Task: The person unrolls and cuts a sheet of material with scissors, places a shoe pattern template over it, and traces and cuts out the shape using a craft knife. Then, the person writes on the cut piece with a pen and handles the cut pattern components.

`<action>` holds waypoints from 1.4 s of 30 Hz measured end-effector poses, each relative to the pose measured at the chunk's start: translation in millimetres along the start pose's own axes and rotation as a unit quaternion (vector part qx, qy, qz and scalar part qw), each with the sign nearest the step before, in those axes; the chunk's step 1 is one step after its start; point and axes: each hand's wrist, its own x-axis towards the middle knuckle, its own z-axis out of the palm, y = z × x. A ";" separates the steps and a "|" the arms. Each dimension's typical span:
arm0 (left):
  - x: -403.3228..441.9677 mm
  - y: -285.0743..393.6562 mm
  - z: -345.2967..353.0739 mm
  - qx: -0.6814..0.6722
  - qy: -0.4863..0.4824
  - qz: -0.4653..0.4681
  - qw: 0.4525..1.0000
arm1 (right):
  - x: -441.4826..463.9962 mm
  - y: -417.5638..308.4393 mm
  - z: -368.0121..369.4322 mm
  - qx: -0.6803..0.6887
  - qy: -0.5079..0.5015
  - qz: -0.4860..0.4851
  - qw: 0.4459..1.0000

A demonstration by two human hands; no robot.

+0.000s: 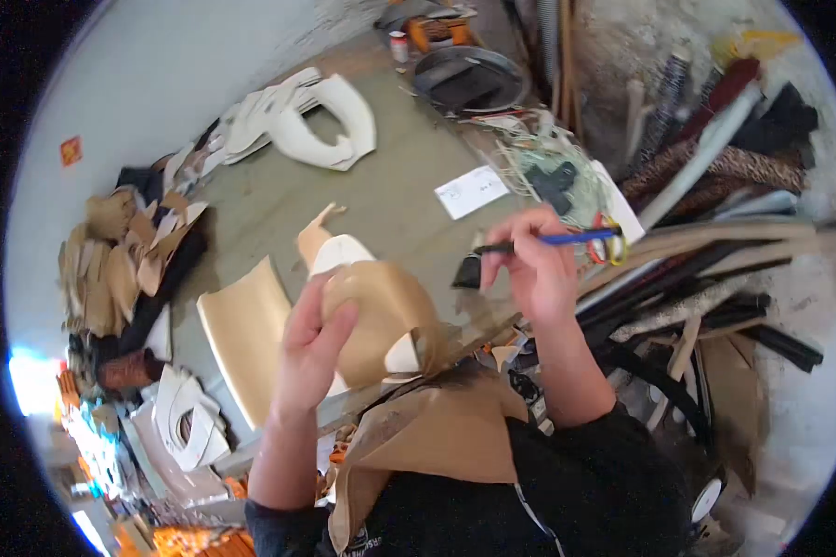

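Observation:
My left hand (318, 343) grips the near-left part of a curved tan sheet (372, 306), its thumb on top; the sheet is blurred. White pieces (344, 251) show beside and under this sheet. Above the table's right part, my right hand (537, 265) is closed round a blue pen (581, 238) with a black end pointing left. A small black object (467, 271) lies just left of that hand. Another tan sheet (251, 325) with a pale edge rests on the table (399, 200), to the left of my left hand.
White cut pieces (344, 116) lie at the back, tan scraps (111, 260) at the left. A white paper (472, 192), a black tray (469, 79), tangled pale strings (539, 153) and red-and-yellow scissors (613, 249) are at the right. Rolls of material (706, 158) fill the right side.

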 end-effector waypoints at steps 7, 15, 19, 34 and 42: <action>2.9 -11.5 -17.5 -0.120 -0.029 -0.012 0.992 | -8.9 18.4 98.6 -0.138 -0.182 -0.048 0.972; -14.3 -11.1 -26.0 -0.222 -0.031 -0.026 0.974 | -9.4 43.4 115.2 -0.230 -0.183 -0.041 0.955; -19.7 -17.8 -29.2 -0.201 -0.022 -0.022 0.979 | -8.0 41.3 122.4 -0.275 -0.190 -0.072 0.940; -24.2 -26.5 -33.9 -0.201 -0.003 -0.030 0.979 | -6.5 52.2 117.3 -0.265 -0.223 -0.070 0.935; -22.5 -24.8 -33.5 -0.192 -0.003 -0.024 0.981 | -5.1 53.1 119.1 -0.288 -0.212 -0.075 0.931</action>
